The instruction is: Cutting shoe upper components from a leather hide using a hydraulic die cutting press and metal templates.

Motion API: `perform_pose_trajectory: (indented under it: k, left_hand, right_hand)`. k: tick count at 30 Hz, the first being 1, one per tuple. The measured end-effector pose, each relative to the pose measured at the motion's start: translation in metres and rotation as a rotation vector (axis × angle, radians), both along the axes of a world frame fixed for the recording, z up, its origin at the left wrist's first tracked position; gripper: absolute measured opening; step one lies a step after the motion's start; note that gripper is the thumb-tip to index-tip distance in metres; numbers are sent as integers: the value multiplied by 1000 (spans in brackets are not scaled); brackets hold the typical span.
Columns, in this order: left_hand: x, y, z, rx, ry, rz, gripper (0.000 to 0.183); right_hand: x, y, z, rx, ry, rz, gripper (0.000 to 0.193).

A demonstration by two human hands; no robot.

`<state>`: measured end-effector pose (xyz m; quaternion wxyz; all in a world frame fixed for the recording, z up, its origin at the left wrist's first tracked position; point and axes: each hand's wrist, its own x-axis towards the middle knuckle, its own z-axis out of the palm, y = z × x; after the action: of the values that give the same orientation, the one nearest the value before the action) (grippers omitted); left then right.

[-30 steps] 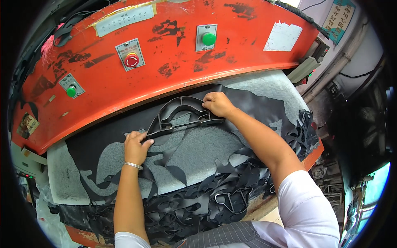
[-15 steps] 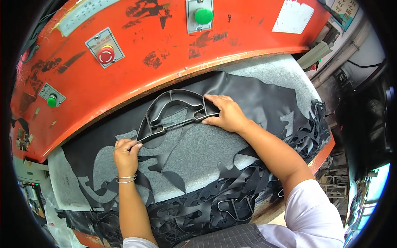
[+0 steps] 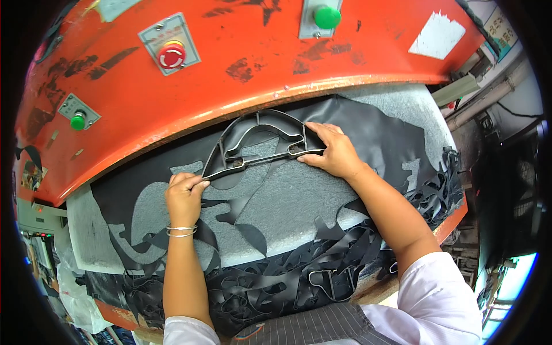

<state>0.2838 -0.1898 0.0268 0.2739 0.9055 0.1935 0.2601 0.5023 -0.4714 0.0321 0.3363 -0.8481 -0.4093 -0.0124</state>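
A curved metal cutting die (image 3: 265, 158), arch-shaped with a straight lower bar and cross braces, lies on a black leather-like sheet (image 3: 374, 129). My left hand (image 3: 184, 198) pinches its left tip between thumb and fingers. On its right end my right hand (image 3: 340, 154) is closed, thumb below and fingers above. The sheet has several cut-out openings, through which a grey pad (image 3: 299, 192) shows. Part of the die's right end is hidden by my fingers.
An orange machine front (image 3: 241, 40) rises just beyond the sheet, with a red button (image 3: 171, 55) and green buttons (image 3: 326, 17). Tangled black offcuts (image 3: 253, 290) pile along the near edge, with a smaller metal die (image 3: 313, 282) among them. More scraps hang at the right.
The whole view has shifted, so the machine, sheet and hands appear farther right and slightly higher. Both hands keep hold of the die, which shows little movement over the sheet.
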Motion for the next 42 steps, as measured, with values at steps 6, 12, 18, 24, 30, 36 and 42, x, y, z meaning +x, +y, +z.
perform_pose_trajectory:
  k: [6,12,18,24,30,36,42]
  left_hand:
    - [-25,7,-11,-44,32,-62,23]
    - [-93,24,58,-218,-251,147,24]
    - [-142,17,144,382,-835,229,27]
    - [-184,-6,170,345,-372,102,33]
    - [-259,-144,110,-27,47,-160,34]
    - [-329,-253,35,-87,166,-284,22]
    - [-315,-268,25,109,143,-135,14]
  right_hand:
    - [-28,0,11,-131,-41,54,81]
    - [-75,-20,106,542,204,-179,53]
    - [-97,0,155,499,-42,-338,18]
    - [-144,-40,141,612,-46,-258,14]
    - [-295,-103,96,-53,206,243,33]
    - [-404,-157,35,-280,-38,544,43]
    - [-406,-156,15,-234,-139,353,39]
